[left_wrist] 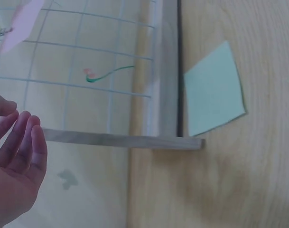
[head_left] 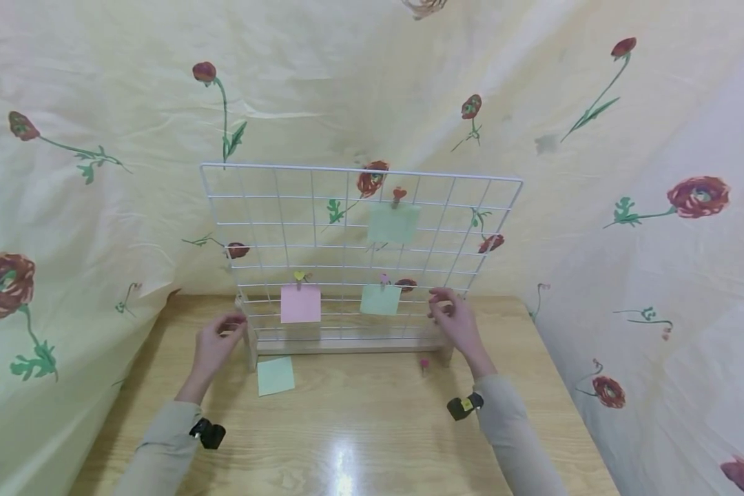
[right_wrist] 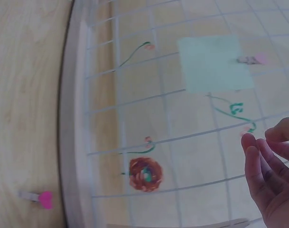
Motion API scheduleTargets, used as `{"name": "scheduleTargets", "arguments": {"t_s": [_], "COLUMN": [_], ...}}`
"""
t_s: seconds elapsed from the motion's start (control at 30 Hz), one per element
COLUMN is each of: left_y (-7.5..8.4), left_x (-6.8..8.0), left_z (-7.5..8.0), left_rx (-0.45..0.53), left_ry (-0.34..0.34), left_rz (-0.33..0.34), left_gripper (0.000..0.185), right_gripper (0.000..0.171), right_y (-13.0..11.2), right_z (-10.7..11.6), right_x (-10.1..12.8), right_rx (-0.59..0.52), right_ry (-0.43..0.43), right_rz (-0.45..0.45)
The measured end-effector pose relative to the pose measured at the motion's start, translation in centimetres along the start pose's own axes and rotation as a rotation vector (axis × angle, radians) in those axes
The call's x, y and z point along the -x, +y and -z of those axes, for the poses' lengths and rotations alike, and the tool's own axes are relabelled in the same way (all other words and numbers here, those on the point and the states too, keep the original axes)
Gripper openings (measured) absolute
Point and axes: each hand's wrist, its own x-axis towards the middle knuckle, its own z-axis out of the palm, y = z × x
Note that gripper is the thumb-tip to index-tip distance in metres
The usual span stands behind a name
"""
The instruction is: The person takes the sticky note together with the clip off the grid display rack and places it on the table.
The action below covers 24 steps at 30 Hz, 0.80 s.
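flanking the white wire grid (head_left: pixel 359 255) with both hands, one at each lower side, where it stands upright in a wooden base (head_left: pixel 353 346) on the table (head_left: pixel 347 441). left hand (head_left: pixel 213 344) just beside the left edge of the grid, fingers loosely bent and, in the left wrist view, close to the wires but holding nothing; contact not certain. right hand (head_left: pixel 455 320) at the right edge, fingers relaxed and a little curled, empty as well, near the wires without a plain grip. three notes clipped to the grid: pink note (head_left: pixel 300 303), green note (head_left: pixel 381 300), upper green note (head_left: pixel 393 224). loose green note (head_left: pixel 275 375) lying flat on the table just in front of the base, and a small pink clip (head_left: pixel 424 362) lying near the right foot. judged step: steadying or squaring the stand with some notes hung. next move likely calls for picking up the loose note and clip, choosing a free wire, and pinching the clip open without tipping the grid.
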Motion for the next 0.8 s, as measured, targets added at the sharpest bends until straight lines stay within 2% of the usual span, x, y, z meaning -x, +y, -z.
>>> {"name": "scheduleTargets", "arguments": {"t_s": [0.27, 0.6, 0.8], "left_y": [2.3, 3.5, 7.3], "left_x": [-0.7, -1.3, -1.0], "left_z": [0.6, 1.8, 2.0], "left_rx": [0.068, 0.077, 0.047], "left_ry": [-0.006, -0.004, 0.0], "left_rz": [-0.074, -0.102, -0.158], "left_gripper": [0.019, 0.022, 0.021], "right_gripper": [0.029, 0.025, 0.023], "right_y": [-5.3, -7.8, -9.5], "right_z": [0.8, 1.9, 2.2], "right_x": [-0.7, -1.9, -2.7], "right_rx": [-0.024, -0.054, -0.06], "right_ry": [0.009, 0.053, 0.07], "right_rz": [0.052, 0.093, 0.141]}}
